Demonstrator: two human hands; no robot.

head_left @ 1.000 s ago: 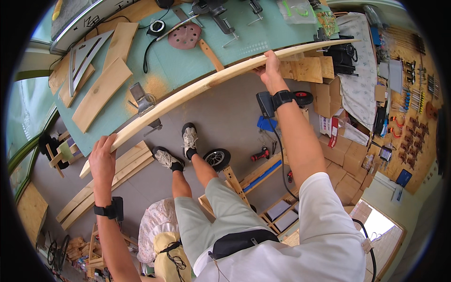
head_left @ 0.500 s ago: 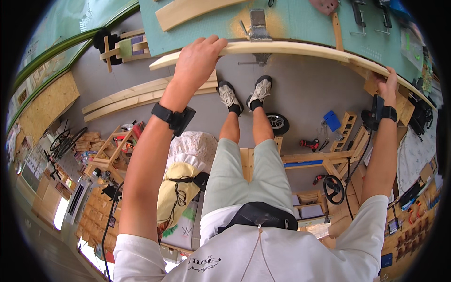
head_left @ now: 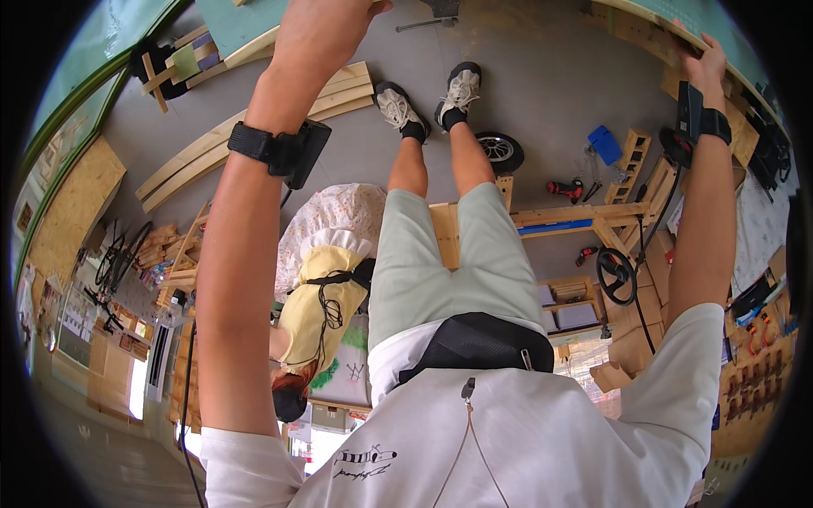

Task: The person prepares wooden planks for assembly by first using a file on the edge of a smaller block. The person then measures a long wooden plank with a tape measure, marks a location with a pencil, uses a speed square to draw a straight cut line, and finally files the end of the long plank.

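A long pale wooden board (head_left: 251, 48) runs along the workbench edge; its middle lies beyond the upper edge of the picture. My left hand (head_left: 334, 21) is on the board near its left end, partly cut off at the top, with one curled fingertip showing. Far to the right, my right hand (head_left: 705, 66) grips the board's other part, fingers bent over its edge. Black straps with small dark boxes circle both wrists. Below the bench edge, the vise handle (head_left: 423, 25) shows between my hands.
Planks (head_left: 254, 135) lie on the floor at left, and a small wheel (head_left: 500, 152) is by my feet. A red drill (head_left: 565, 190), a blue box (head_left: 605, 145) and a wooden frame with a steering wheel (head_left: 616, 275) are at right. Another person (head_left: 322, 296) is close behind at left.
My view has tipped down, so the bench, board and hands sit higher in the picture. Most of the board and the bench top have left the view.
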